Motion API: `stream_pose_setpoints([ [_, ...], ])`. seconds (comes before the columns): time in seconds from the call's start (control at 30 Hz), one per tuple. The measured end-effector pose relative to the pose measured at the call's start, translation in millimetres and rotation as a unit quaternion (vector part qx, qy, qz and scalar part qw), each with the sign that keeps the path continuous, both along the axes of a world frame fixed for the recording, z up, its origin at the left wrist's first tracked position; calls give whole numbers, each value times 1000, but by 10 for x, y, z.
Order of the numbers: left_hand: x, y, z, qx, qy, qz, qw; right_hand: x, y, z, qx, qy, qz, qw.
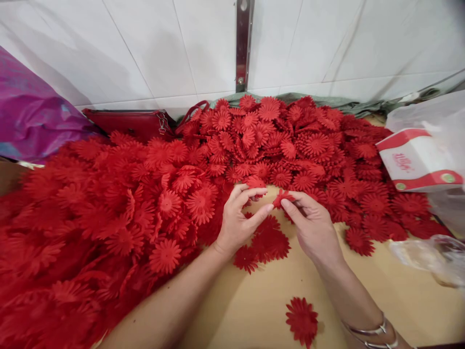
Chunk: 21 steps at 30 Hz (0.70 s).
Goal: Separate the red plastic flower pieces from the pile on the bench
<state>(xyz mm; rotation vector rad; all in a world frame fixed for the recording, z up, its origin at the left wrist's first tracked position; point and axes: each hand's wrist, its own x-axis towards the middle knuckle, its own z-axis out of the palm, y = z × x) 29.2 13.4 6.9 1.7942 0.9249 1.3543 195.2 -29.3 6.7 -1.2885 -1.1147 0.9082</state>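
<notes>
Between the thumb and fingers of my right hand (314, 225) is a small red fabric flower piece (281, 198), held edge-on above the table. My left hand (240, 213) is beside it, thumb and fingers apart, the thumb tip close to the held piece. Just behind the left fingertips shows another red flower piece (256, 182); whether the fingers touch it I cannot tell. Below the hands, several red flower pieces (271, 242) lie overlapping on the table. One single flower piece (302, 320) lies flat nearer to me.
A large heap of red flower pieces (167, 203) spreads across the left and back of the wooden table (254, 310). Behind it are a red purse (127, 122) and a white tiled wall (145, 48). A purple bag (36, 106) stands left; a red-and-white box (417, 162) and clear plastic (425, 254) are right.
</notes>
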Motion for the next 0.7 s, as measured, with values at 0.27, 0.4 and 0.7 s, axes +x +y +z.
stream_pose_setpoints([
  [0.27,-20,43,-71,-50,-60,59,995,20,-6,-35,20,-12,-15,1000],
  [0.4,-23,94,-119,-93,-121,70,986,32,-51,54,-19,-63,106,992],
  [0.7,32,74,-86,-180,-182,-11,967,-87,-35,63,16,-171,32,985],
])
